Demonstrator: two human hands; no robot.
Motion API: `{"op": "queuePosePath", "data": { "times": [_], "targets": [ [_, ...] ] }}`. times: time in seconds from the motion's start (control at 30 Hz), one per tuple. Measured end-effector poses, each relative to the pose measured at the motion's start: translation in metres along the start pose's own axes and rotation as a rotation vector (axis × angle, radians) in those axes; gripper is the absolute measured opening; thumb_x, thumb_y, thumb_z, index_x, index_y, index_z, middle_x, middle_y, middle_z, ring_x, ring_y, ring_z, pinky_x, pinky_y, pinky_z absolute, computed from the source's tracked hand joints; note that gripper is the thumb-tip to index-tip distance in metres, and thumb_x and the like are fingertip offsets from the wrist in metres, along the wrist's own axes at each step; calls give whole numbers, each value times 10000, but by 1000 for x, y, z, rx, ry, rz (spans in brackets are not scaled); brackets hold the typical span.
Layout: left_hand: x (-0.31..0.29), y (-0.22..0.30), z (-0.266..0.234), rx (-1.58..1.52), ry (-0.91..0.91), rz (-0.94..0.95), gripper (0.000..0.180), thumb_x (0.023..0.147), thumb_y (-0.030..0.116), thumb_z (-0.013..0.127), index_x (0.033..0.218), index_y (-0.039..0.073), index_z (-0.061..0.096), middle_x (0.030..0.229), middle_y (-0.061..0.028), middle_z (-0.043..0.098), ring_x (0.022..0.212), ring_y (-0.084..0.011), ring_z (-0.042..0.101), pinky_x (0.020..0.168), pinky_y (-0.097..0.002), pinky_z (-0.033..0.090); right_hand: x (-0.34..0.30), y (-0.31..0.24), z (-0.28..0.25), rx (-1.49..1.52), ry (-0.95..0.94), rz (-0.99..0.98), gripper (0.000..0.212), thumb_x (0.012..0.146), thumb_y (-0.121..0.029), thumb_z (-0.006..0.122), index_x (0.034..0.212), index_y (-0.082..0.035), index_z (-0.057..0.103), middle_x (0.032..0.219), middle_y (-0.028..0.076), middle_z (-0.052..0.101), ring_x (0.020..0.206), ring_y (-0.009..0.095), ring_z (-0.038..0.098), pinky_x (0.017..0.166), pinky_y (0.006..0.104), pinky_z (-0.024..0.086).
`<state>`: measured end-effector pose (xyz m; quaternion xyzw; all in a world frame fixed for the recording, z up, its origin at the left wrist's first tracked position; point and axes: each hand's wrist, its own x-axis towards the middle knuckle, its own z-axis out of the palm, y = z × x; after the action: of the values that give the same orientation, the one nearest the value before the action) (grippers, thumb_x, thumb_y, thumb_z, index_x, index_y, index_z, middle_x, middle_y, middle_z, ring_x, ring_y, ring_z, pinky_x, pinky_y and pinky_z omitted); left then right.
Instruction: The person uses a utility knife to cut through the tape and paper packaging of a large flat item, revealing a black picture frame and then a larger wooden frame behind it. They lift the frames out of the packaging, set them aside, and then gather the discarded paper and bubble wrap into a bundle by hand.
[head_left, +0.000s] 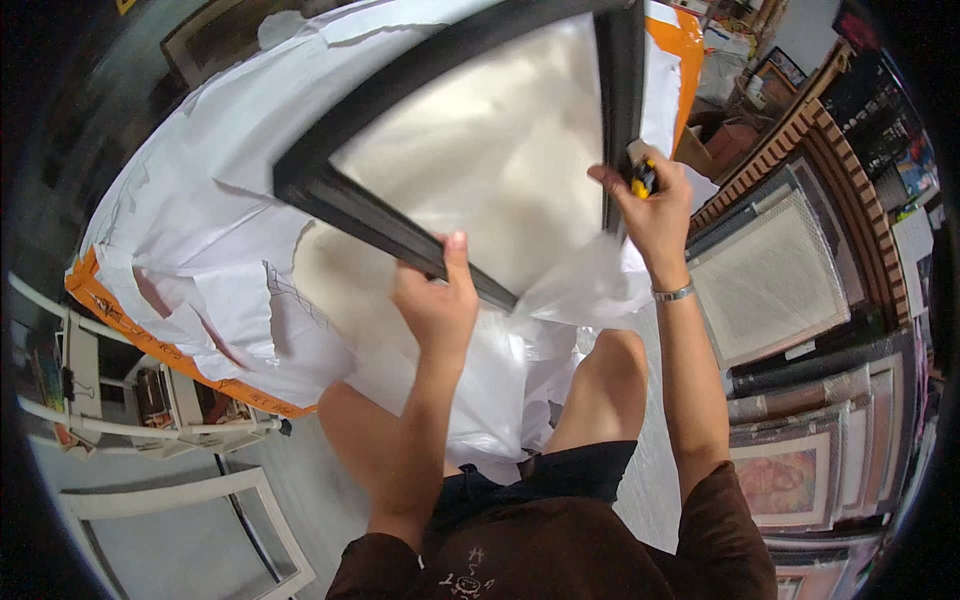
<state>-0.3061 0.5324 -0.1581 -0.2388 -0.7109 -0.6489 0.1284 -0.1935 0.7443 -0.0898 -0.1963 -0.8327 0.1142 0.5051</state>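
A black picture frame (345, 200) is held up, tilted, above a heap of white paper. My left hand (435, 300) is closed on the frame's near edge, thumb on top. In my right hand (660, 215), beside the frame's right side, is a small yellow-and-black utility knife (644, 180); its blade cannot be made out. The right thumb reaches over the frame's right bar. Thin white wrapping sheet (585, 290) hangs around the near right corner. Through the frame shows a blurred cream surface (480, 140).
Torn white paper (200, 220) with orange tape (150, 345) covers the work surface. Wrapped framed pictures (775, 285) lean on the right, with more framed pictures (785, 480) below. A white shelf rack (160, 430) and an empty white frame (180, 490) stand at lower left.
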Motion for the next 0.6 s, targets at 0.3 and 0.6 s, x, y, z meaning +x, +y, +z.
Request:
{"op": "queuePosePath", "data": {
  "times": [0.3,0.6],
  "targets": [
    [117,187,-14,-497,62,489,391,1041,275,613,1014,-109,678,879,-193,739,752,-254,745,666,-357,627,106,-71,-120,476,330,-88,201,910,-176,797,1039,-26,759,896,29,767,634,4,590,513,177,423],
    [136,311,21,-795,-197,550,357,1040,257,601,1022,-90,683,929,-208,730,791,-273,746,668,-352,609,137,-98,-275,143,511,-239,249,909,-233,798,918,-47,632,755,25,634,564,55,535,549,225,467]
  ]
}}
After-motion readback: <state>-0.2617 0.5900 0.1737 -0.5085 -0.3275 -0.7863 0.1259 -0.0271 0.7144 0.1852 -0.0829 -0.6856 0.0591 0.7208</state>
